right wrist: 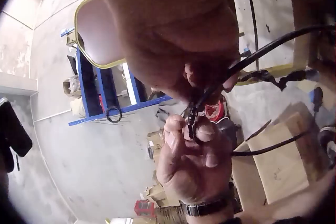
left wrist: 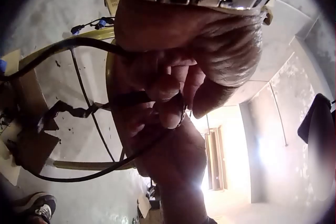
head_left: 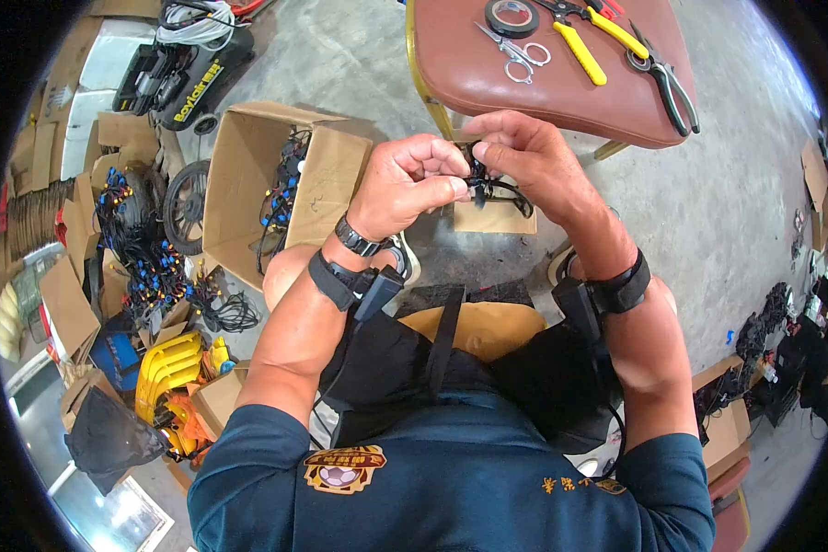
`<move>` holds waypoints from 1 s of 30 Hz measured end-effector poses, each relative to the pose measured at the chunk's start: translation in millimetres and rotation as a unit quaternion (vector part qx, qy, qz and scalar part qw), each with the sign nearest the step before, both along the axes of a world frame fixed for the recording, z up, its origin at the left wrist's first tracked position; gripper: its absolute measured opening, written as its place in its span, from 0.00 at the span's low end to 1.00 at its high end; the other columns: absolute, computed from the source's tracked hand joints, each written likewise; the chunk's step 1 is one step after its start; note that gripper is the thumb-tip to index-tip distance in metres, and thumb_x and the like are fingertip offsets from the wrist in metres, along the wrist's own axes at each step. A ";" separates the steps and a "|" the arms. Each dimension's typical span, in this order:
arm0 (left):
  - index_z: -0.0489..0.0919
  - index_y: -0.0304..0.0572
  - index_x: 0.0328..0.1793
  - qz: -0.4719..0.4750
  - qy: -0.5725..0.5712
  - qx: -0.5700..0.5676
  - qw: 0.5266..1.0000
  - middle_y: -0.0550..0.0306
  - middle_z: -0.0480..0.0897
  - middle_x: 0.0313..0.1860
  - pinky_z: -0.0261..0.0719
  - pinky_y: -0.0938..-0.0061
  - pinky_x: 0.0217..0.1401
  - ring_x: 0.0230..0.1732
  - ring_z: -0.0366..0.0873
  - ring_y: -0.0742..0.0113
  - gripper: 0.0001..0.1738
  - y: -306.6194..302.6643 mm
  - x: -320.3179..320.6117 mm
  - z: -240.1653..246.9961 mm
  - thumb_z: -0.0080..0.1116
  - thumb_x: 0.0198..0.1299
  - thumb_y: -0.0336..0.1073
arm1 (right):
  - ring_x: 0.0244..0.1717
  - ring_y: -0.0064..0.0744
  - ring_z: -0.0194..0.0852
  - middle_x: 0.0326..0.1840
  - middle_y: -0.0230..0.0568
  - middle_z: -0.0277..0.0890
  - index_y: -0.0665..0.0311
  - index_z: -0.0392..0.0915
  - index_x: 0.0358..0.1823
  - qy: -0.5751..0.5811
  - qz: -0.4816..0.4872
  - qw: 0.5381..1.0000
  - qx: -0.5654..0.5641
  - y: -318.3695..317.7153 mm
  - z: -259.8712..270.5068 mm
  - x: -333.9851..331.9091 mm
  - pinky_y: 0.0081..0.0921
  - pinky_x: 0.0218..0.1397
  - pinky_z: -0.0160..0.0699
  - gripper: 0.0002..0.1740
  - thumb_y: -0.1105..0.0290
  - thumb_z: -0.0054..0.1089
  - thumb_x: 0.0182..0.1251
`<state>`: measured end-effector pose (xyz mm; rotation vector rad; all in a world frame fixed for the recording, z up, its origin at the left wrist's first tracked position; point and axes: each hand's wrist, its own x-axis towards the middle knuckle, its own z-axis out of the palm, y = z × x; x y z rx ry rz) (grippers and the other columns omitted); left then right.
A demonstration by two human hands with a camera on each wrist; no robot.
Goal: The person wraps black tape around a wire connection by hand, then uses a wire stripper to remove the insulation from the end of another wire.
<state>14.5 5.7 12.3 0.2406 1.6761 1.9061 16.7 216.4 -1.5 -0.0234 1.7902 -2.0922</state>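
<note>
Black cable (head_left: 504, 187) runs between two hands held close together in front of the body. The left hand (head_left: 403, 184), with a watch at its wrist, pinches the cable between thumb and fingers. Opposite it, the right hand (head_left: 535, 161) pinches a dark part of the same cable with thumb and forefinger. In the right wrist view, the fingertips of both hands meet at a small black piece (right wrist: 193, 121), its details blurred. Slack cable (left wrist: 100, 174) loops down below the hands in the left wrist view, along with a thinner, crinkled black strand (left wrist: 68, 109).
Ahead stands a brown padded chair seat (head_left: 524, 97) bearing scissors (head_left: 518, 63), a black tape roll (head_left: 512, 17), yellow-handled pliers (head_left: 580, 53) and black-handled pliers (head_left: 669, 92). A cardboard box (head_left: 235, 175) of wires sits at the left, beside heaped wiring (head_left: 138, 244).
</note>
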 end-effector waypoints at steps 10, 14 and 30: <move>0.79 0.37 0.41 -0.001 -0.013 -0.030 0.999 0.58 0.85 0.30 0.67 0.86 0.21 0.24 0.76 0.82 0.06 3.1 -0.3 -0.5 0.59 0.57 0.22 | 0.32 0.13 0.71 0.29 0.26 0.76 0.68 0.80 0.52 0.024 -0.074 0.996 -0.034 -3.8 7.3 3.9 0.16 0.35 0.71 0.16 0.77 0.65 0.62; 0.79 0.38 0.40 0.030 -0.040 -0.010 0.999 0.54 0.85 0.30 0.64 0.85 0.19 0.19 0.71 0.81 0.05 3.8 -4.4 -8.8 0.58 0.58 0.21 | 0.32 0.13 0.72 0.32 0.27 0.78 0.68 0.79 0.52 0.051 -0.059 0.993 -0.087 -1.8 16.1 11.2 0.15 0.35 0.71 0.16 0.79 0.65 0.61; 0.80 0.36 0.54 0.030 -0.060 0.024 0.997 0.49 0.87 0.38 0.72 0.86 0.25 0.24 0.75 0.79 0.15 5.0 -5.1 -12.8 0.63 0.60 0.24 | 0.43 0.17 0.78 0.41 0.32 0.83 0.67 0.81 0.49 0.074 -0.109 0.990 -0.058 9.7 8.8 3.0 0.18 0.47 0.80 0.12 0.80 0.64 0.65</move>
